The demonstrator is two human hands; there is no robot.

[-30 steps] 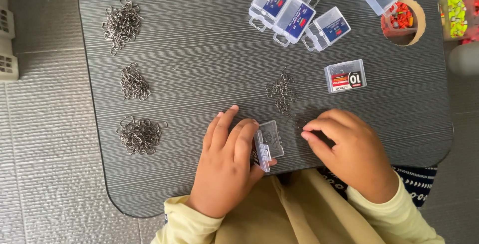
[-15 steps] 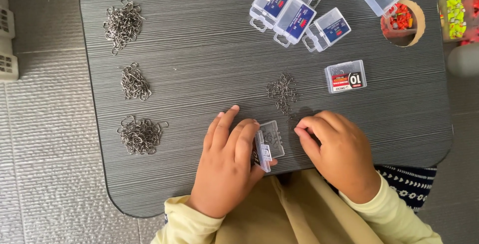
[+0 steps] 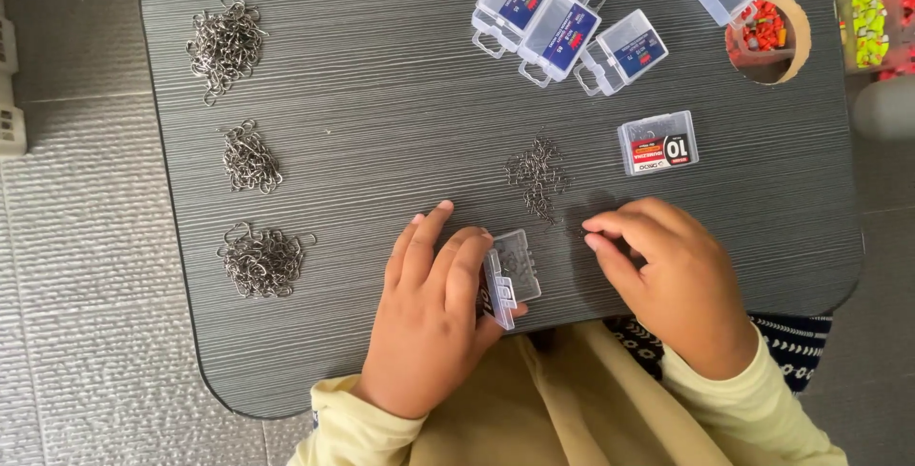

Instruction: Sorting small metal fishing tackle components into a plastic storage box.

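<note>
clear plastic hinged box (image 3: 512,275), steadied by left hand (image 3: 434,318), lay just left of right hand (image 3: 672,280), whose fingertips (image 3: 593,233) were pinched, contents indiscernible, below small metal hook pile (image 3: 537,175).

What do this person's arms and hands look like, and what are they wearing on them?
Both hands are bare: no gloves, rings, watch or bracelets show on the left hand or the right hand. Each arm is covered to the wrist by a long pale yellow sleeve of soft, plain cloth with no markings. The fingers are short and rounded, with trimmed nails.
</note>
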